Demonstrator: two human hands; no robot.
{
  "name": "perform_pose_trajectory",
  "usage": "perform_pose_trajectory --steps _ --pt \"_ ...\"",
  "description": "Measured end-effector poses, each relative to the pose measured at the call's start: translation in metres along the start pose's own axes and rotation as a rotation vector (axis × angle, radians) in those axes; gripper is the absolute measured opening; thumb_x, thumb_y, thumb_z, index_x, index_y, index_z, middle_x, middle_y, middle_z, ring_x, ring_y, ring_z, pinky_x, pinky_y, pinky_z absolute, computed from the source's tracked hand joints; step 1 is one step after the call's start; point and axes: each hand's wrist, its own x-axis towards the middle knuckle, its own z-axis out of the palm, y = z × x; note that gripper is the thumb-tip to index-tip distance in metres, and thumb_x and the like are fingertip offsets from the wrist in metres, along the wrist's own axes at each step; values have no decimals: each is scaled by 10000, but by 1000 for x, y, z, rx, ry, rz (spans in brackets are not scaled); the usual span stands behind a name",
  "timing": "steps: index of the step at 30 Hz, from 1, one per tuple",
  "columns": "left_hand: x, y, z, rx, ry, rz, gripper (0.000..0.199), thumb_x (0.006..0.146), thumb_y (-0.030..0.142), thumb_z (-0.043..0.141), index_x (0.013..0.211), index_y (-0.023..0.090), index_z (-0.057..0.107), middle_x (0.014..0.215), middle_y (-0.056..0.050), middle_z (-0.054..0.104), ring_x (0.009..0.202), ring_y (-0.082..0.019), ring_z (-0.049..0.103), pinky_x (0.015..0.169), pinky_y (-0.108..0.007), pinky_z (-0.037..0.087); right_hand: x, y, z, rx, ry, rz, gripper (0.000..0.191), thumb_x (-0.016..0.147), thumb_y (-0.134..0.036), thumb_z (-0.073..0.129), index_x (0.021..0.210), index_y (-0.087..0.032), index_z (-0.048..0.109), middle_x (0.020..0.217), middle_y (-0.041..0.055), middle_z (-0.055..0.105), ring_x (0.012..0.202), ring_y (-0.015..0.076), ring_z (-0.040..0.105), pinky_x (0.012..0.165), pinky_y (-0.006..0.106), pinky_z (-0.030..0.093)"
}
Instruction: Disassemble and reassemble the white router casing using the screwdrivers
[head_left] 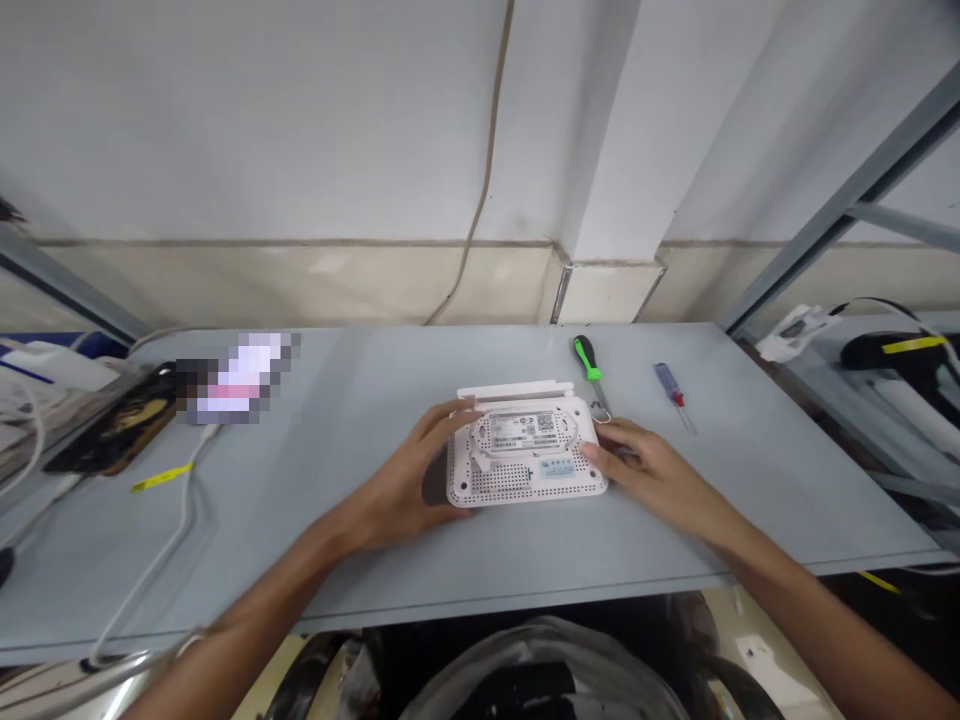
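Item: white router (pixel 525 488), between my hands; I cannot tell if it touches the table (pixel 750 450). Underside label too small to read, opposite face hidden.
Left hand (pixel 401 480): clamped on its left end.
Right hand (pixel 652 470): apart from the left, clamped on the right end, some fingers hidden.
Green-black screwdriver (pixel 588 362), purple screwdriver (pixel 667 383): beyond the right hand.
Pixelated device (pixel 244 380): beyond the left, details lost.

So both bare hands are at the white router (pixel 555 487), one per side. Left hand (pixel 401 480) cups its left end, fingers over the top, thumb low by the near corner. Right hand (pixel 652 465) pinches the right edge, fingers bent. Forearms angle in from the near side, wrists pretty straight.
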Motion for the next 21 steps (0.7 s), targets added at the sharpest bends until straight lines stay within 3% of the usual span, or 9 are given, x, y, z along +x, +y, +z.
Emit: perform_pose_trajectory --steps 4,7,10,11,13,15,17,19,21 --pt "4 5 5 47 93 117 922 948 282 715 1655 495 163 1734 -50 202 1622 -348 221 1273 -653 340 12 2 1 272 142 57 425 980 -653 581 1144 -266 646 994 46 742 897 252 714 824 438 610" --pt "15 12 10 8 104 113 1075 945 290 712 1652 529 -61 1783 -36 -31 1648 -372 86 1191 -621 465 27 4 -3 344 180 -12 438 967 -624 617 1257 -295 621 1131 68 761 1049 282 730 920 492 621" --pt "35 15 7 -98 137 84 1274 853 346 815 1597 581 -192 1763 -21 -217 1644 -412 41 1083 -610 556 48 3 -12 414 203 -104 421 961 -586 642 1248 -278 646 1235 88 751 1155 306 718 1009 532 602" --pt "43 13 4 -160 140 44 1363 797 362 864 1580 586 -228 1773 -43 -174 1638 -421 86 1063 -625 564 55 3 -15 421 230 -130 412 957 -578 651 1241 -279 645 1246 82 750 1171 305 714 1022 535 598" --pt "60 8 -3 -322 117 -50 1473 717 356 926 1586 554 -246 1778 -124 66 1573 -414 326 1052 -620 578 68 0 -19 405 275 -188 403 934 -569 689 1217 -285 646 1244 67 750 1180 293 708 1036 524 596" --pt "72 -1 -8 -453 173 -131 1325 733 361 917 1669 450 -17 1679 -172 364 1395 -385 574 1036 -594 603 77 -3 -20 386 282 -236 408 902 -558 740 1192 -284 655 1232 59 750 1171 282 708 1036 507 600" --pt "78 -11 -10 -532 249 -176 1071 756 360 905 1631 332 288 1512 -166 580 1245 -353 681 1009 -559 627 82 -4 -19 392 254 -268 402 897 -545 758 1178 -272 669 1209 62 755 1137 272 718 1015 492 611" --pt "75 -21 -9 -576 319 -186 863 753 349 913 1499 276 485 1398 -138 675 1190 -337 708 984 -521 643 81 -3 -15 407 206 -291 383 919 -533 740 1184 -264 676 1221 68 757 1118 263 728 1004 484 616" --pt "68 -28 -9 -606 381 -184 728 760 341 911 1394 271 560 1371 -111 699 1176 -319 717 974 -491 648 76 -1 -13 403 158 -310 395 925 -521 738 1220 -267 666 1282 77 743 1163 264 719 1038 493 599"
